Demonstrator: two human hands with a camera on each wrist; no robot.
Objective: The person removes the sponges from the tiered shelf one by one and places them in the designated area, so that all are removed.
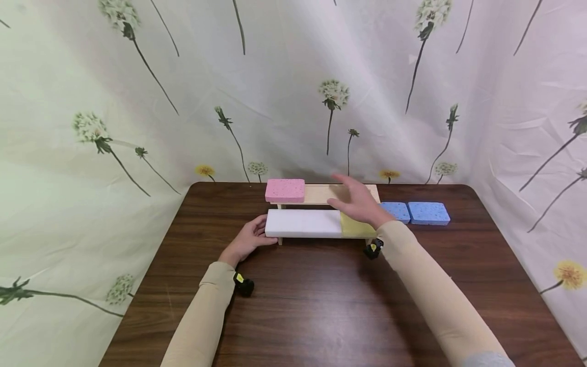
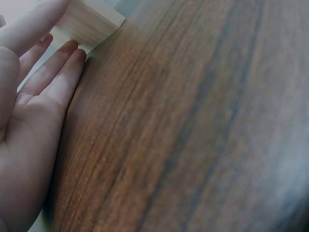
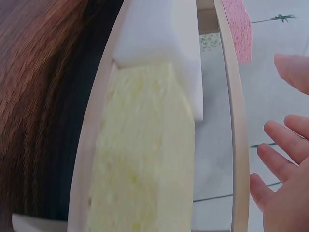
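Note:
A two-tier wooden rack (image 1: pixel 316 194) stands at the far part of the table. On its upper tier, at the left end, lies a pink sponge (image 1: pixel 285 190). The lower tier carries a long white sponge block (image 1: pixel 303 223) and, to its right, a yellow sponge (image 3: pixel 140 145). My left hand (image 1: pixel 249 238) rests at the left end of the lower tier, fingers fairly straight; the left wrist view has its fingertips near a wooden leg (image 2: pixel 91 24). Above the rack's right half hovers my right hand (image 1: pixel 359 201), fingers spread and nothing in them.
Two blue sponges, one nearer the rack (image 1: pixel 397 211) and one farther out (image 1: pixel 429 213), lie on the dark wooden table (image 1: pixel 302 306) right of the rack. A curtain (image 1: pixel 284 102) printed with dandelions hangs behind the table's far edge.

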